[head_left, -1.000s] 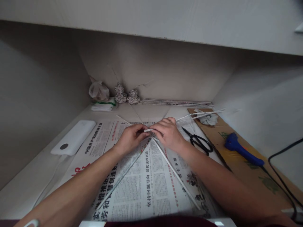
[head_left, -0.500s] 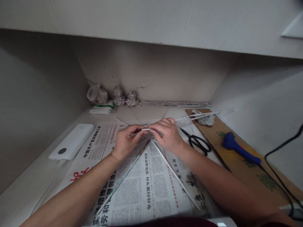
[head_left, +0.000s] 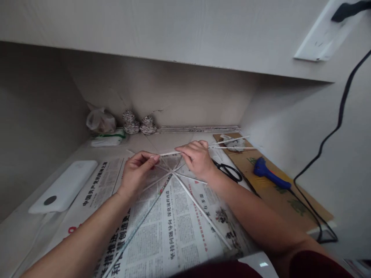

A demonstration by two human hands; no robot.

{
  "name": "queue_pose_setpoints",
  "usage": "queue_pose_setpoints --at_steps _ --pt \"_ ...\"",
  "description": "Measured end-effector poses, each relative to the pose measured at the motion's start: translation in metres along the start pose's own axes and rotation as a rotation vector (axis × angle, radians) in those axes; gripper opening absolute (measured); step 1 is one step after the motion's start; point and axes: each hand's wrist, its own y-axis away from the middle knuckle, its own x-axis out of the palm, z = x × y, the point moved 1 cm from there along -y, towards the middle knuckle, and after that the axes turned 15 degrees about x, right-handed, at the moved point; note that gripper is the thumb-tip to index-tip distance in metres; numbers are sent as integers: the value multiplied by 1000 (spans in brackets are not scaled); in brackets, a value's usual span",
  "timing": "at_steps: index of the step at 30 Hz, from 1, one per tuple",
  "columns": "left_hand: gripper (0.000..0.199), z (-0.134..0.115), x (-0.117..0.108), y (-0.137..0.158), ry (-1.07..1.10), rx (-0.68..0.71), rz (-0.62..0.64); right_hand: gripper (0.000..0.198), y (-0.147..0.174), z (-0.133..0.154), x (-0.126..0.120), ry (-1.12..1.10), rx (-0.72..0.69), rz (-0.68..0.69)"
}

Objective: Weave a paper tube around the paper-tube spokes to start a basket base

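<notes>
A thin white rolled-paper stick (head_left: pixel 168 153) is stretched level between my two hands. My left hand (head_left: pixel 136 170) pinches its left end between thumb and fingers. Further right, my right hand (head_left: pixel 196 157) is closed on the same stick; two pale lengths stick out beyond its far side. Below and between the hands, several paper sticks (head_left: pixel 199 208) cross in a star shape on the spread newspaper (head_left: pixel 156 239). One arm of the star looks bluish. My fingers hide parts of the held stick.
Black scissors (head_left: pixel 232 172) lie beside my right wrist. A blue glue gun (head_left: pixel 271 175) with a black cord rests on cardboard (head_left: pixel 307 208). At left is a white power bank (head_left: pixel 65 185). Two woven gourd shapes (head_left: pixel 131 123) and a bundle of paper sticks (head_left: pixel 199 129) line the back wall.
My hands have moved apart, my left going leftward, so more of the stick shows between them. The view has turned right, bringing the wall socket further in.
</notes>
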Motion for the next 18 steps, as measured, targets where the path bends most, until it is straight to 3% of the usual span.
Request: queue_pose_setpoints --at_steps 4,8,13,18 --pt "21 2 -3 -7 303 -125 -131 29 -3 -14 -6 106 35 -31" --pt "11 2 -13 -20 456 -229 -311 31 -6 -12 -16 209 33 -34" --pt "30 2 -32 -37 528 -313 -504 30 1 20 -39 383 89 72" --pt "31 1 -42 -42 536 -382 -608 37 49 53 -66 384 98 269"
